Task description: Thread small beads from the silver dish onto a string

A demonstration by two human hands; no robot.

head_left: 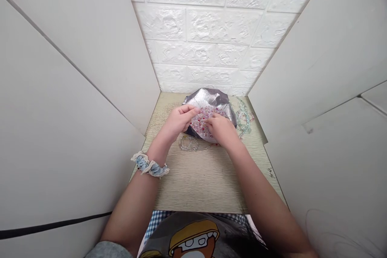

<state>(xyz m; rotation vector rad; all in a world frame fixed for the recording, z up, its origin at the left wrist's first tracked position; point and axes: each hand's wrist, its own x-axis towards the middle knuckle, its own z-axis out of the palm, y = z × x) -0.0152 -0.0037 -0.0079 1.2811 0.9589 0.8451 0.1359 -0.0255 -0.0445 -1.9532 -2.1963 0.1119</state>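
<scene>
Low in the frame, 2 bare forearms reach up the desk point(196, 181). At centre, the left hand point(178, 121) pinches the bead pile's point(203, 120) edge; the right hand point(222, 128), fingers curled, rests on the beads. Behind lies a silver bag point(208, 97).

I can read no text, label, brand, number or sign anywhere in my view. The shirt point(193, 238) at the bottom edge carries a cartoon print in yellow and white, but no letters show on it. The silver foil bag point(208, 98) on the bench point(196, 181) is plain too, with no printing I can make out.
</scene>
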